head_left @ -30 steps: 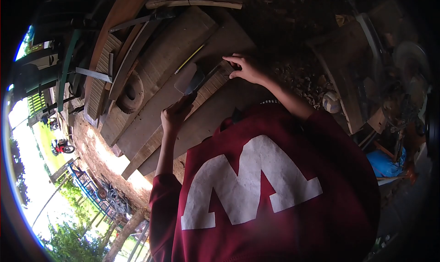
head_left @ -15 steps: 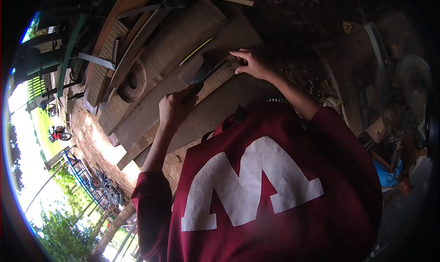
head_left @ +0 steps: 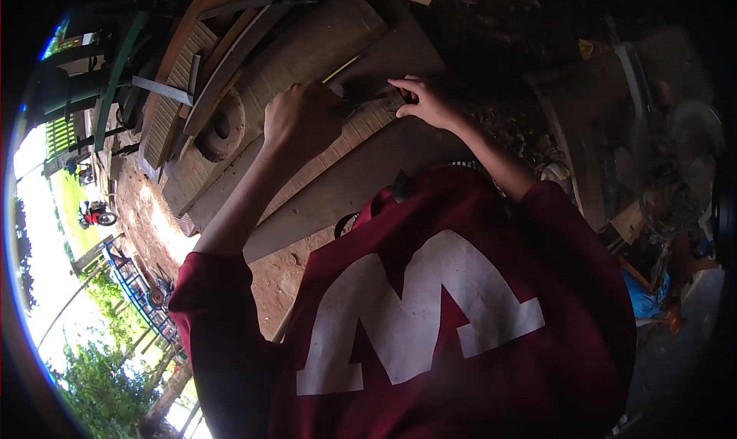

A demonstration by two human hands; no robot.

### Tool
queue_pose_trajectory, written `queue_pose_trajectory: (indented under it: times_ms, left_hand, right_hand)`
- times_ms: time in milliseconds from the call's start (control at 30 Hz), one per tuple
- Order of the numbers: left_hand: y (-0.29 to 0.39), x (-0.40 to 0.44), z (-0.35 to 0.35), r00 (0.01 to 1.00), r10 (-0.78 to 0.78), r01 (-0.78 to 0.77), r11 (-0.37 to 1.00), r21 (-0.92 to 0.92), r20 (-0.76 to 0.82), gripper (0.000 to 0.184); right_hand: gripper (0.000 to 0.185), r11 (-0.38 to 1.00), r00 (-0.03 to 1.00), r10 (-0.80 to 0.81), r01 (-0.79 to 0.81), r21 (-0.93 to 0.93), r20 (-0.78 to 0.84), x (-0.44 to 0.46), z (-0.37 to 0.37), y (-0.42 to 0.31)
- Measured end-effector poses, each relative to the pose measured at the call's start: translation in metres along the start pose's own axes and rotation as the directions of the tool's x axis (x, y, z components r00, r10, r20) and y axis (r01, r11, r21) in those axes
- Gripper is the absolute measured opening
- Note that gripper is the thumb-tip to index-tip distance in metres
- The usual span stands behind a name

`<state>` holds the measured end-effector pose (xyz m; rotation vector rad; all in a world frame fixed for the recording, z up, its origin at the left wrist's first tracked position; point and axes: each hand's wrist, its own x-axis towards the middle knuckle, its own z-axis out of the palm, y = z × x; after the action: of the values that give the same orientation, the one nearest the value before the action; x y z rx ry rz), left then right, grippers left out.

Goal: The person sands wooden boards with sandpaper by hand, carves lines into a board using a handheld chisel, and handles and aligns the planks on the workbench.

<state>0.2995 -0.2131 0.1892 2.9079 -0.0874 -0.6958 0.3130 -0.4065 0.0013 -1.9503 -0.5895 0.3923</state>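
My left hand (head_left: 302, 118) is closed in a fist over the boards, around a dark-handled tool with a broad flat grey blade. The fist hides most of the tool, and its exact kind is unclear. My right hand (head_left: 427, 105) is at the far end of a narrow wooden plank (head_left: 349, 135), thumb on one edge and a finger on the other. Between the two hands, a thin dark line runs along the plank's upper edge. Just beyond the left knuckles lies a yellow pencil (head_left: 340, 69) on the boards.
A wide board (head_left: 326, 32) and a round wooden piece with a hole (head_left: 217, 134) lie beyond my left hand. A metal square (head_left: 163, 89) rests on stacked timber to the left. Dim clutter fills the right, and a red motorcycle (head_left: 98, 215) stands outside.
My left hand has moved up and forward, toward the pencil, and now covers the blade that showed before. My right hand has stayed nearly in place at the plank's end.
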Motion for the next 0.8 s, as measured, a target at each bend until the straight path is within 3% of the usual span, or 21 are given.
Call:
queue_pose_trajectory:
  times_ms: [167,300,367,433,500,567,633,733,800]
  left_hand:
    - [0.021,0.014,-0.010,0.999,-0.004,-0.004,0.984,0.175,0.049,0.021]
    - [0.014,0.007,-0.009,1.000,-0.003,0.003,0.987,0.162,0.000,0.022]
    - [0.000,0.000,-0.002,0.998,0.054,-0.052,0.997,0.051,-0.033,0.020]
    - [-0.010,-0.009,0.003,0.999,-0.004,0.002,1.000,-0.022,-0.050,0.022]
    - [-0.028,-0.019,0.013,0.996,-0.067,0.062,0.993,-0.096,-0.058,0.025]
    - [-0.056,-0.028,0.037,0.994,-0.087,0.062,0.952,-0.298,-0.070,0.030]
    - [-0.081,-0.034,0.079,0.987,-0.089,0.008,0.861,-0.508,-0.135,0.030]
    - [-0.092,-0.040,0.119,0.975,-0.186,0.065,0.759,-0.648,-0.119,0.032]
    - [-0.096,-0.040,0.130,0.962,-0.129,-0.051,0.779,-0.624,-0.240,0.032]
  right_hand:
    - [0.062,0.999,1.000,-0.021,0.021,0.026,0.004,0.001,0.005,0.009]
    - [0.057,0.999,0.999,-0.030,0.028,-0.040,-0.031,-0.002,0.004,0.006]
    - [0.055,0.997,0.998,-0.037,0.034,-0.075,-0.046,-0.001,0.000,-0.004]
    - [0.050,0.969,1.000,0.010,-0.016,-0.245,-0.027,0.003,-0.006,-0.016]
    - [0.042,0.977,0.998,0.030,-0.041,-0.207,-0.058,0.013,-0.009,-0.015]
    - [0.033,0.991,0.959,0.110,-0.086,0.101,-0.261,0.021,-0.017,-0.013]
    - [0.029,0.985,0.916,0.078,-0.009,0.174,-0.393,0.021,-0.022,-0.002]
    - [0.028,0.983,0.896,0.155,-0.097,0.157,-0.416,0.011,-0.030,0.002]
    - [0.027,0.980,0.902,0.187,-0.144,0.137,-0.389,0.005,-0.028,0.002]
